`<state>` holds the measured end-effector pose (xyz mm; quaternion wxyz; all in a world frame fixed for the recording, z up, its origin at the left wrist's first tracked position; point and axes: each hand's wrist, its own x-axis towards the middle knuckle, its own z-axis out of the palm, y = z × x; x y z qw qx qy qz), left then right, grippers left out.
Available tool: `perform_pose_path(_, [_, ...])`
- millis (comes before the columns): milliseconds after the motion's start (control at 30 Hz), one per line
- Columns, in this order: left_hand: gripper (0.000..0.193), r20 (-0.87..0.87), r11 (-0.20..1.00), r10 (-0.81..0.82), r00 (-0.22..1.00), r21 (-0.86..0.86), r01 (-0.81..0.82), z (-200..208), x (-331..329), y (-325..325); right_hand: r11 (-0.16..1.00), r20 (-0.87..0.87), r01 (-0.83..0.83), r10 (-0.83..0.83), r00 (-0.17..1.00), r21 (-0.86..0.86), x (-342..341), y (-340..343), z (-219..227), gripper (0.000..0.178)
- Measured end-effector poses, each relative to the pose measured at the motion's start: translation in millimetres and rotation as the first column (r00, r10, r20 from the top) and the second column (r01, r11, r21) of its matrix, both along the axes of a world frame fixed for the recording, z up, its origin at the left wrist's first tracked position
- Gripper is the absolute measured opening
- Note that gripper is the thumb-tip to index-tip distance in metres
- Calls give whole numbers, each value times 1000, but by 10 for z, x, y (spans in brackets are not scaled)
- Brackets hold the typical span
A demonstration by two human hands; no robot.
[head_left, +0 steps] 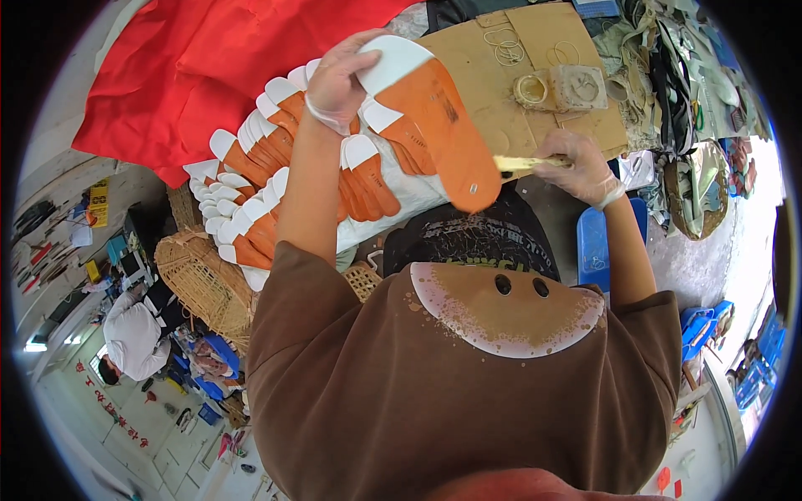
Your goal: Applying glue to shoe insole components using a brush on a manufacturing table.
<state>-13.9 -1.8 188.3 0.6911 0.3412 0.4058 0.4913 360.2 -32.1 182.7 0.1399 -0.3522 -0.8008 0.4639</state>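
My left hand (341, 82), in a thin clear glove, grips the white end of an orange-and-white shoe insole (447, 125) and holds it up over the others. My gloved right hand (578, 169) is closed around a brush (522, 163) with a pale yellow, coated-looking end. The brush end is at the insole's right edge, near its rounded orange end; whether it touches is hard to tell. Below and left of the held piece, overlapping rows of similar insoles (368, 188) lie with their white ends uppermost. My left forearm hides some of them.
Brown cardboard (468, 63) carries rubber bands (504, 48), a round pot (531, 89) and a clear box (580, 88). Red cloth (200, 58) lies at the far left. Wicker basket (205, 275), blue stool (593, 250) and piled scraps (668, 92) surround me. Another person (138, 334) is further left.
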Motion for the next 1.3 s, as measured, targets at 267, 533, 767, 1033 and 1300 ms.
perform_pose_path(267, [34,-75,994,101,992,38,-98,102,110,-30,957,-80,280,-274,958,79,38,210,156,17])
perform_pose_path(533, [34,-113,999,28,993,19,-26,98,312,18,981,-40,160,-156,987,110,-217,463,168,19])
perform_pose_path(767, [34,-57,979,202,978,49,-199,64,64,-82,997,-22,-4,3,1000,-77,34,259,214,16])
perform_pose_path(1033, [47,-71,927,375,924,35,-374,258,192,-365,811,-44,548,-567,822,-206,249,249,-110,10])
perform_pose_path(1300, [47,-34,905,414,910,125,-407,139,1213,-897,587,-239,796,-803,547,-151,-424,-60,-457,16])
